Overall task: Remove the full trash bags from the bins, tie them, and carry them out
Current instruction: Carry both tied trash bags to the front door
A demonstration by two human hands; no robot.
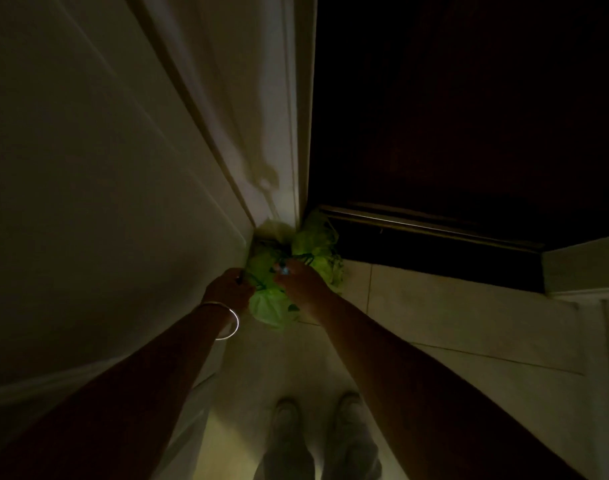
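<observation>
1. A pale wall panel (88, 202) fills the left side of the dim view and runs down to a corner at the floor.
2. The left hand (227, 289) reaches forward along this wall; a thin metal bangle (232, 323) circles its wrist. Its grip is clenched on the left edge of the green trash bags (268, 306), fingers curled around dark tie strands.
3. The green trash bags sit low in the corner, on the floor, where the pale wall meets a white door frame (296, 133). One lobe lies between the two hands; further lobes bulge behind it, against the frame and the dark threshold.
4. The right hand (299, 278) rests on top of the bags, just right of the left hand. Its fingertips (284, 270) pinch at dark strands of the bag; the grip appears to be grasping the bag's tie, though the low light hides detail.
5. A dark doorway (469, 116) occupies the upper right, with a metal threshold strip (434, 226) along its base.
6. Pale floor tiles (452, 323) extend right and downward.
7. Two light shoes (317, 424) stand on the tiles at the bottom centre.
</observation>
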